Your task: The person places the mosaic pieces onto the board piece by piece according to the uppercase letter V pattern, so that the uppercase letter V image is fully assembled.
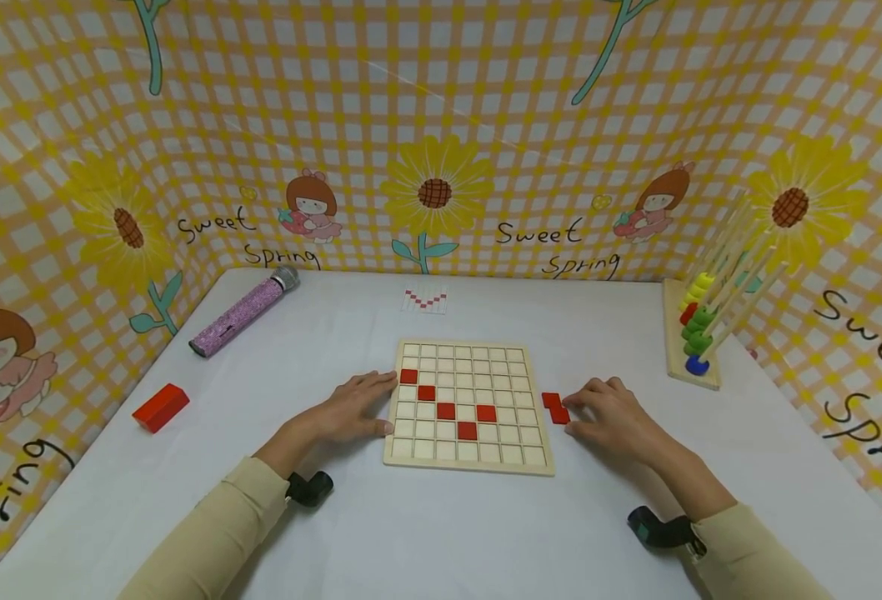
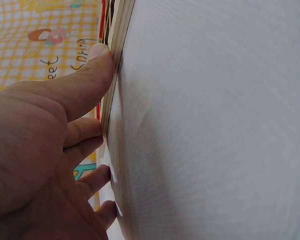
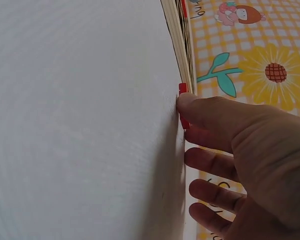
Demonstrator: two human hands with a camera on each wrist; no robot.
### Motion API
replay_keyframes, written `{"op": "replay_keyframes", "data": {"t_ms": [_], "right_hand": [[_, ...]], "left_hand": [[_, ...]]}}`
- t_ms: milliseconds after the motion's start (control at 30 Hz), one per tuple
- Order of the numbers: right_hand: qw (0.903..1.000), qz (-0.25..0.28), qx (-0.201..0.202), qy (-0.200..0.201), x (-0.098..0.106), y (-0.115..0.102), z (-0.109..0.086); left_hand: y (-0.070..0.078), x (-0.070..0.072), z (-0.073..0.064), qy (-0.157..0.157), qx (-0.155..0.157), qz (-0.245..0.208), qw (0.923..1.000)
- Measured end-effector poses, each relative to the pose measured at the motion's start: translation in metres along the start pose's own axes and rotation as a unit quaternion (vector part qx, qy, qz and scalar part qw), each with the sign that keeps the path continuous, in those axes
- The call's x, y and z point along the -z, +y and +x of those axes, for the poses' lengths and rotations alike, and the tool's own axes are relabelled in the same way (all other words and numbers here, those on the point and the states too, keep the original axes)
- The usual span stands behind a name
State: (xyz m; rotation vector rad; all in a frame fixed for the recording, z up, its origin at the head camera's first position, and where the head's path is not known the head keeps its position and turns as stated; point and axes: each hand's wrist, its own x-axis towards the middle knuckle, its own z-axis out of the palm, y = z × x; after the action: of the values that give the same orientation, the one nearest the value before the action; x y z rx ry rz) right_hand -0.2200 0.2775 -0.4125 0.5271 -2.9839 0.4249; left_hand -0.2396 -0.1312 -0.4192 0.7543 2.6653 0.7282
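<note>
The grid board (image 1: 519, 454) holds five red tiles (image 1: 445, 410) (a V).

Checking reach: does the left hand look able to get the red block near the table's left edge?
Probably yes: the left hand rests at the grid board, and bare table lies between it and the red block.

Two bare hands, beige long sleeves (image 1: 219, 525) to the wrists, black wrist cam mounts (image 1: 309, 487) — one per arm
</note>
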Motion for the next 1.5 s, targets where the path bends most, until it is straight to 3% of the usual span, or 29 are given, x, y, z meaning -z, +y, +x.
{"op": "replay_keyframes", "data": {"t_ms": [767,1200,1500], "right_hand": [[0.9998,0.010,0.011,0.013,0.000,-0.001,-0.002],[0.9976,0.022,0.050,0.043,0.005,-0.017,0.001],[0.9970,0.043,0.049,0.042,0.002,-0.034,0.009]], "left_hand": [[0.000,0.000,0.000,0.001,0.004,-0.001,1.0000],[0.000,0.001,0.002,0.006,0.004,0.000,1.0000],[0.000,-0.001,0.001,0.005,-0.002,-0.006,1.0000]]}}
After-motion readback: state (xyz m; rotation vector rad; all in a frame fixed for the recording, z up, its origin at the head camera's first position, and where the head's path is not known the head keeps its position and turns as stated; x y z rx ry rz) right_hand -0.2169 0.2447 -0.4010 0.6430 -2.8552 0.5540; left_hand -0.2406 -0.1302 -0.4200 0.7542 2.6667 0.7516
